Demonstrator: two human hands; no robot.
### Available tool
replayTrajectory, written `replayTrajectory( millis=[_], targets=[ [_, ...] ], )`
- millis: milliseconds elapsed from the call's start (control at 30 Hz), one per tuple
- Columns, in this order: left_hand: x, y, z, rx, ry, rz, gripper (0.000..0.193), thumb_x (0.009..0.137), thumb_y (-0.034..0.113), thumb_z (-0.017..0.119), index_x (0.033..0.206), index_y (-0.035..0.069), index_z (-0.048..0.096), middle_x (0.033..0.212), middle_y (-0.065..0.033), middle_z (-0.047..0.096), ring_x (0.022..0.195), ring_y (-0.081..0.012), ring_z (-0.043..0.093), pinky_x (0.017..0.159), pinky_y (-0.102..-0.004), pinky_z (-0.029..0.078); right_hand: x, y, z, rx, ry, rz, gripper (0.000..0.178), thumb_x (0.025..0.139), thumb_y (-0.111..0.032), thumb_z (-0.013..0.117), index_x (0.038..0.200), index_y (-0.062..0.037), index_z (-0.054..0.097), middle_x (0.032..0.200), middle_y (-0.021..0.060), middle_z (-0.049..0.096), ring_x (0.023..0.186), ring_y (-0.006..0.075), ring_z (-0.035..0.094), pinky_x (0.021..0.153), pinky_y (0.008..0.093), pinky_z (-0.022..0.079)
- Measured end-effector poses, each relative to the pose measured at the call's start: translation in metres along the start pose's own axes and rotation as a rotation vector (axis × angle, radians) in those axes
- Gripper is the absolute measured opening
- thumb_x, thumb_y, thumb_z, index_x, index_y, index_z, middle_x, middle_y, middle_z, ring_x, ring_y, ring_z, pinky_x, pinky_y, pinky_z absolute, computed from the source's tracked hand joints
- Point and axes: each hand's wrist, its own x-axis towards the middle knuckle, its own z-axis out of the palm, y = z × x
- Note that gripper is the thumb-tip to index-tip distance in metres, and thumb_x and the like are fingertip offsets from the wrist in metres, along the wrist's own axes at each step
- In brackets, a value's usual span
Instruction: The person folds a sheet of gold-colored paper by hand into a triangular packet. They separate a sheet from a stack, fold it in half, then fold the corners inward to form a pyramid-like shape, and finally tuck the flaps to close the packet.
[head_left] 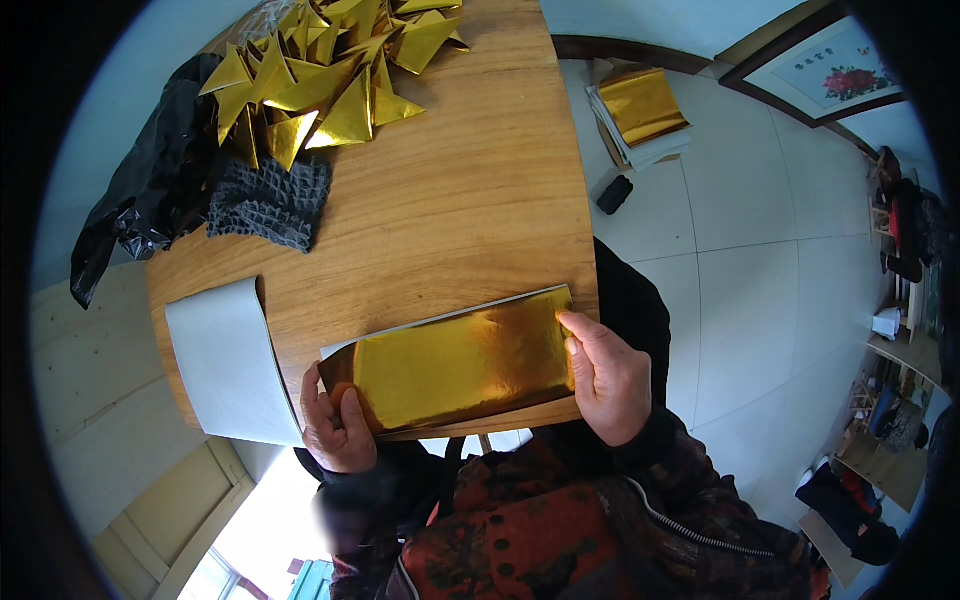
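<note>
A sheet of gold foil paper, folded into a long strip with a pale edge along its far side, lies at the near edge of the wooden table. My left hand grips its left end, thumb on top and fingers beneath. At the right end, my right hand pinches the corner between thumb and fingers. Left of my left hand rests a stack of pale grey-white paper, curved over at its right side.
Folded gold paper pieces are heaped at the far left, beside a black plastic bag and a dark textured cloth. On the tiled floor sit more gold sheets and a small black object. Shelves line the right.
</note>
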Motion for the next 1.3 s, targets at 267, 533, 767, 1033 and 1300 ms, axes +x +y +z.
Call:
replayTrajectory(
  millis=[267,533,767,1033,1300],
  targets=[
    [0.0,0.0009,0.0023,-0.013,0.009,-0.019,0.047,0.095,0.003,0.054,0.14,-0.001,0.039,0.077,-0.0047,0.065,0.066,-0.0064,0.053,0.066,-0.0193,0.043,0.0005,0.0004,-0.0004,-0.014,0.0,-0.009,0.021,0.092,0.001,0.057,0.112,0.0004,0.063,0.098,0.0181,0.069,0.077,0.0295,0.07,0.065,0.0318,0.055],
    [-0.0006,0.0006,0.0046,-0.016,0.027,-0.01,0.048,0.095,0.002,0.054,0.141,-0.001,0.039,0.077,-0.004,0.064,0.065,-0.0065,0.052,0.065,-0.0192,0.043,0.0001,0.0021,0.0005,0.024,0.015,-0.002,0.022,0.092,0.001,0.057,0.113,0.0,0.063,0.098,0.0178,0.069,0.075,0.027,0.07,0.063,0.0304,0.054],
    [-0.0003,0.0019,0.0036,-0.018,0.016,-0.019,0.049,0.095,0.002,0.055,0.141,0.0,0.039,0.076,-0.0037,0.064,0.063,-0.006,0.052,0.063,-0.0189,0.043,0.0005,0.0031,0.0002,0.022,0.014,-0.008,0.022,0.093,0.001,0.057,0.113,0.0004,0.062,0.098,0.0177,0.069,0.073,0.0265,0.069,0.063,0.0304,0.054],
    [-0.0019,-0.0008,0.0046,-0.018,0.023,-0.019,0.05,0.095,0.003,0.056,0.142,0.0,0.038,0.076,-0.0043,0.064,0.064,-0.0061,0.052,0.064,-0.0193,0.044,0.0018,0.0032,-0.0005,0.044,0.008,0.015,0.022,0.093,0.001,0.056,0.114,0.001,0.062,0.098,0.018,0.069,0.077,0.0273,0.07,0.066,0.0305,0.054],
    [-0.0006,0.0015,0.0034,-0.003,0.018,0.023,0.05,0.094,0.001,0.055,0.141,-0.002,0.038,0.082,-0.007,0.068,0.065,-0.0075,0.056,0.062,-0.02,0.045,-0.0004,0.0079,-0.0007,0.038,0.017,0.0,0.024,0.09,0.0,0.06,0.114,0.0,0.062,0.1,0.0189,0.068,0.084,0.0319,0.07,0.069,0.034,0.057]
  ],
)
